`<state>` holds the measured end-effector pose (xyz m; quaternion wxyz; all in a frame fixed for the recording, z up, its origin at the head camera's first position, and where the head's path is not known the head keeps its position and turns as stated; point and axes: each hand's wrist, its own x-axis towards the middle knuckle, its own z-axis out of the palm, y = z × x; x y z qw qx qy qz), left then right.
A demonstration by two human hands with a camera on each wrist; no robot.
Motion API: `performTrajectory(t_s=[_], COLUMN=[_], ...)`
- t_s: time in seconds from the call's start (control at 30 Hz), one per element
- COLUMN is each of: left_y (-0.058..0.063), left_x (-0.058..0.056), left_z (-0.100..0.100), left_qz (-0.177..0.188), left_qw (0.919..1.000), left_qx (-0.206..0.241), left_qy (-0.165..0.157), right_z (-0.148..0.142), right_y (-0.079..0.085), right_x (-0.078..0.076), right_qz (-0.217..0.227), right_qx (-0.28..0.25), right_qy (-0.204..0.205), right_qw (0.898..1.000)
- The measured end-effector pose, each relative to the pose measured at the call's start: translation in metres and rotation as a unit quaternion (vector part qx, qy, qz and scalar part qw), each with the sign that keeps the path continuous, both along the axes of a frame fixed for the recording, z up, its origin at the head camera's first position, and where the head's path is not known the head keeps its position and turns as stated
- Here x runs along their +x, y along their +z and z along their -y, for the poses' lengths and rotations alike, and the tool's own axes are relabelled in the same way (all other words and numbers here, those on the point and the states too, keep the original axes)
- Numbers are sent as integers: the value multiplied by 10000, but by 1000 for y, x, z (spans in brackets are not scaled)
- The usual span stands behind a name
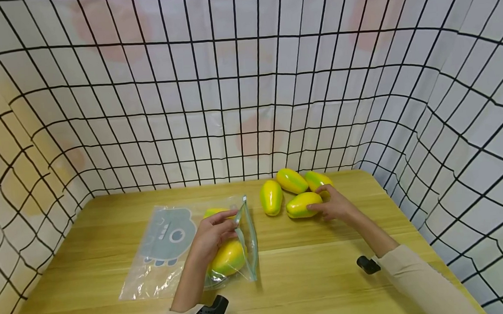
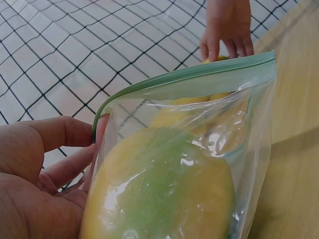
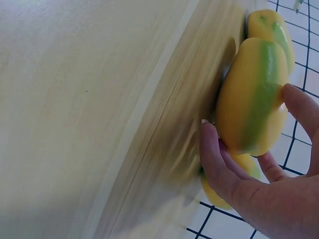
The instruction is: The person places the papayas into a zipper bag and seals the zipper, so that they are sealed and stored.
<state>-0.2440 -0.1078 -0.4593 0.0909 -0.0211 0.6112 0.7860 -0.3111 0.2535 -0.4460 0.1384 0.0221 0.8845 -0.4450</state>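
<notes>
At the opening edge of a clear zip bag [image 1: 129,284] with a grey-blue cartoon print, my left hand [image 1: 213,234] pinches the plastic between thumb and fingers. Inside lies a yellow papaya [image 2: 159,184] with a green stripe, and more yellow shows further back in the bag. The green zip strip [image 2: 199,72] stands parted from the other side of the mouth. On the right, my right hand [image 1: 334,205] reaches over a papaya [image 3: 251,99] lying on the table. Its fingers are spread around one end, one fingertip right at the fruit's side.
Three more papayas are grouped close by: one to the left [image 1: 271,197], one behind [image 1: 292,181], one at the back right [image 1: 317,179]. A black wire grid [image 1: 240,109] over white sheeting encloses the wooden table [image 1: 302,278] at the back and sides.
</notes>
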Motion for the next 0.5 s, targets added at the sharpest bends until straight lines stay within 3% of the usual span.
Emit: performTrajectory(t_s=[0.27,0.5], left_y=[2,0], left_x=[1,0], left_z=[-1,-1], left_qz=[-16,-5], left_qw=[10000,10000], left_qx=[-35,-6], left_qy=[-13,16], right_z=[-2,-1], right_y=[-3,-3], right_x=[2,4], right_qz=[-50,-97], right_qx=[-25,19], right_qy=[217,163], right_qw=[9997,9998])
